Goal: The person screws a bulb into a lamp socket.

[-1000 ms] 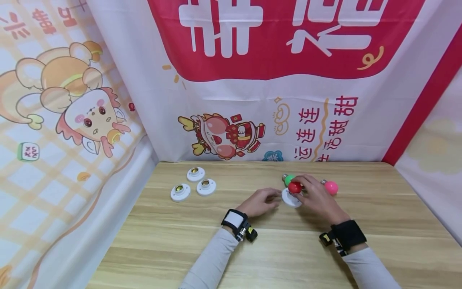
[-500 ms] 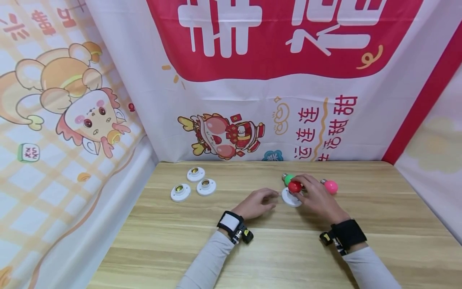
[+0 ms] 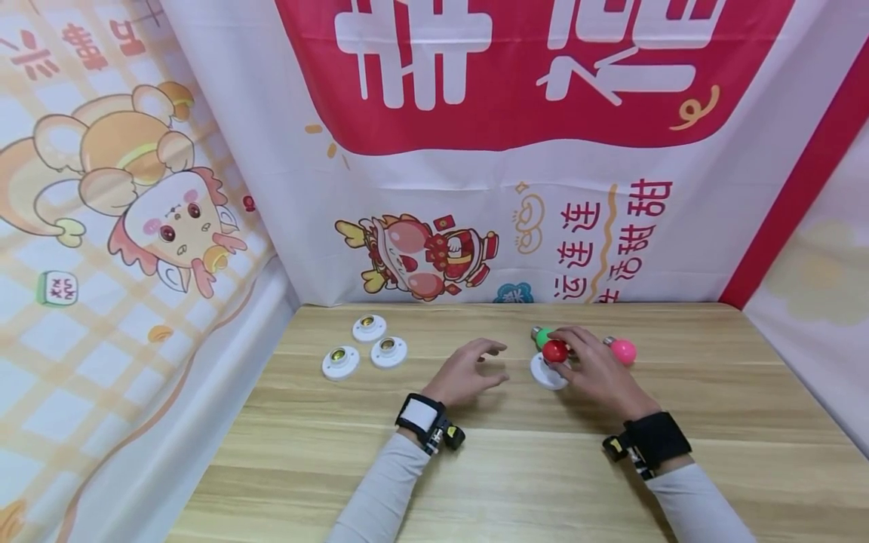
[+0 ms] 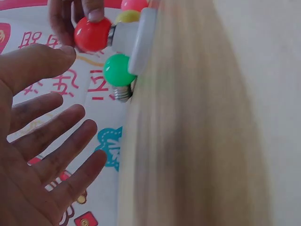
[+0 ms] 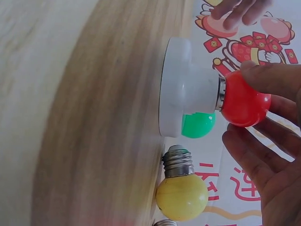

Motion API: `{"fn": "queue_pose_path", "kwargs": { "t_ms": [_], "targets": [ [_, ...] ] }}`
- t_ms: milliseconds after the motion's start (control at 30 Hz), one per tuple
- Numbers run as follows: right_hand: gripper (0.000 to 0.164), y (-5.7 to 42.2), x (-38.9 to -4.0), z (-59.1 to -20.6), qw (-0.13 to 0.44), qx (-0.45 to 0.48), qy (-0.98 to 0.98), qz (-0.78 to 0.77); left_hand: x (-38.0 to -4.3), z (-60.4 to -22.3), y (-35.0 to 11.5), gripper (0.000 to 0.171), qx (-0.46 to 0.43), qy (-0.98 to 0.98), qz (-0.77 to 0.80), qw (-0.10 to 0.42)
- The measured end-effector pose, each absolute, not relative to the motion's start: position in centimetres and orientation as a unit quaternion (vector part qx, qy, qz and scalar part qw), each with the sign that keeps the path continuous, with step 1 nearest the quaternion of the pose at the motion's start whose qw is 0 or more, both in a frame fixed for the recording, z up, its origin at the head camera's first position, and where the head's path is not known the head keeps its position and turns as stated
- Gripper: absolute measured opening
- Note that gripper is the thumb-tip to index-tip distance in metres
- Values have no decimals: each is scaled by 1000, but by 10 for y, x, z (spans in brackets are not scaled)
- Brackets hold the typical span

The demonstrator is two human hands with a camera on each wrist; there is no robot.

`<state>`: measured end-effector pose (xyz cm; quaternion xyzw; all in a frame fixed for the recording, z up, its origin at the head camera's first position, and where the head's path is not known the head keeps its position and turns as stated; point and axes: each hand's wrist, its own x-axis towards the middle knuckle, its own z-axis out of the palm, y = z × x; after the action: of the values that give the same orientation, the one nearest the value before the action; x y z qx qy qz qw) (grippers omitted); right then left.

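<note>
Right hand (image 3: 597, 371) pinches the red bulb (image 3: 554, 351), its base in the white socket (image 3: 545, 374); left hand (image 3: 462, 375) hovers nearby, fingers spread (the backdrop (image 3: 434, 172) reads "连连", "甜甜")!

The surface (image 3: 529, 483) is of pale wood look, with long grain lines. Behind it hangs a white cloth (image 3: 502, 173), printed with a large red area (image 3: 509, 121), white characters (image 3: 456, 68) and a cartoon figure (image 3: 434, 260). At the left, a checked cloth (image 3: 102, 317) shows a cartoon animal (image 3: 129, 143), head downward.
</note>
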<state>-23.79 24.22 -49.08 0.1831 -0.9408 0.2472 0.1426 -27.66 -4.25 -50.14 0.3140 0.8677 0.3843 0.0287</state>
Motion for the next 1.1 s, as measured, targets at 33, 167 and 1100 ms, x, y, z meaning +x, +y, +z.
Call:
{"fn": "queue_pose_path", "kwargs": {
  "t_ms": [33,167,1100],
  "targets": [
    [55,242,-238,-490,145,185,-940,247,-277,-501,-44,55,313,869,383,19],
    [53,243,-237,-488,149,190,-938,250,-281,-498,-52,53,309,869,386,-17],
    [45,245,-234,-483,161,198,-937,238,-302,-491,-121,49,219,850,461,-129]
  ]
}}
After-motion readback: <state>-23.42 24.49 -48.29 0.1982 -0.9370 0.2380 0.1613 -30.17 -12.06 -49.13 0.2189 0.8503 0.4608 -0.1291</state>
